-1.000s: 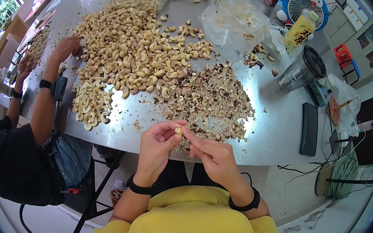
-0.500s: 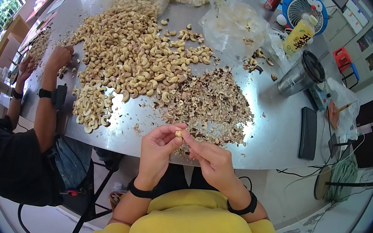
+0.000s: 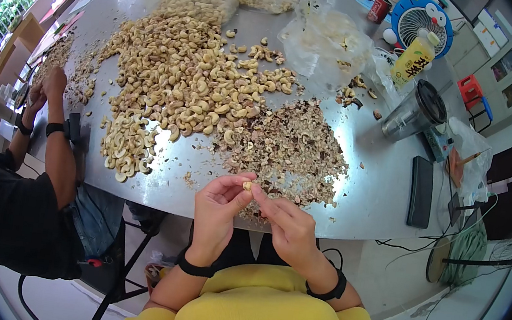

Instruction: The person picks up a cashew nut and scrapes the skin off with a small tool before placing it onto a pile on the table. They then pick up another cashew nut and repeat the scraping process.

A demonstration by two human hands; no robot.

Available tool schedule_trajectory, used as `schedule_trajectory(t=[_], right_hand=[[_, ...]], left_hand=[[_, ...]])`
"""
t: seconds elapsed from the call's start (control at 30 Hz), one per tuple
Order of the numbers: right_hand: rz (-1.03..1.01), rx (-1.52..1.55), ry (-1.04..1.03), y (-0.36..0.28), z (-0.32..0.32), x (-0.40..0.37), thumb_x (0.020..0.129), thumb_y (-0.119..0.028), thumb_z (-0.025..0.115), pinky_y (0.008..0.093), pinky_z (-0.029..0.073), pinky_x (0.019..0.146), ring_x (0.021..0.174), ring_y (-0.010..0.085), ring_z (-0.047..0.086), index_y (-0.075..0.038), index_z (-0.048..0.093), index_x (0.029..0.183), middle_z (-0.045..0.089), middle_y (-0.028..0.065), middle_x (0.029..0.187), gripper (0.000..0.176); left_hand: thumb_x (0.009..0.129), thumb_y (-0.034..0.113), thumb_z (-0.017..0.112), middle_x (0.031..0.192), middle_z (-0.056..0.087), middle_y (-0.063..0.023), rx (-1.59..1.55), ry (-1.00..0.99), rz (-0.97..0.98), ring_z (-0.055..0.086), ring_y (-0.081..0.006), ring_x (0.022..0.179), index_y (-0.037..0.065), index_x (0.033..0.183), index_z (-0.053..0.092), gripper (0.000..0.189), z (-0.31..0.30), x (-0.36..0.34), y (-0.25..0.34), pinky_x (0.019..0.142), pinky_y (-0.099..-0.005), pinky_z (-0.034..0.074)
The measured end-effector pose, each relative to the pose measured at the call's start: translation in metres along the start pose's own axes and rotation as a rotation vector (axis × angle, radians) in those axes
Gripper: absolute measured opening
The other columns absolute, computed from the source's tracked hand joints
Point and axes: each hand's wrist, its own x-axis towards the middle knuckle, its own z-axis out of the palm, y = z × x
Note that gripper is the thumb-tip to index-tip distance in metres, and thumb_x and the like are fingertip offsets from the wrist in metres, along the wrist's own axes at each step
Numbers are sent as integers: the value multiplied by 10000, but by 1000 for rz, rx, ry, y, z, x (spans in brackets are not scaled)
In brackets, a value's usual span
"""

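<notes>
A pale cashew nut (image 3: 247, 186) is pinched between the thumb and fingers of my left hand (image 3: 215, 209), just above the table's near edge. My right hand (image 3: 291, 229) has its fingers closed and pressed against the nut from the right side. Directly beyond both hands spreads a layer of brown skin flakes and nut crumbs (image 3: 290, 142). Left of it lies a large heap of cashews (image 3: 180, 71). A smaller group of paler cashews (image 3: 126, 152) sits nearer the table edge.
A co-worker in a dark shirt (image 3: 12, 219) sits at the left, hands over more crumbs. Clear plastic bags (image 3: 328, 38), a tumbler (image 3: 414, 112), a yellow-labelled bottle (image 3: 414, 59), a red can (image 3: 379, 9), a blue fan (image 3: 421, 25) and a black phone (image 3: 420, 193) stand or lie around the metal table.
My hands stay together on the cashew, with only slight finger movement. The co-worker's hands have come closer together, the nearer one shifting left. My view has tilted a little.
</notes>
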Motion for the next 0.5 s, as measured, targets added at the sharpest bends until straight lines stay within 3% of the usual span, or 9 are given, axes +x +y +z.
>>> schedule_trajectory(t=[0.33,0.5], right_hand=[[-40,-56,65,3,7,-1,695,115,493,315,457,544,591,233,533,-153,510,1226,529,90,758,595],[147,164,62,-2,0,2,795,72,495,233,446,572,615,133,534,-91,534,1194,561,80,735,432]], left_hand=[[794,-17,597,1083,556,-135,-66,25,-43,554,-163,952,-20,969,547,182,4,1,-3,851,-262,444],[808,25,599,1098,553,-123,-135,10,-98,549,-154,962,-12,996,542,201,2,1,-2,865,-263,438]])
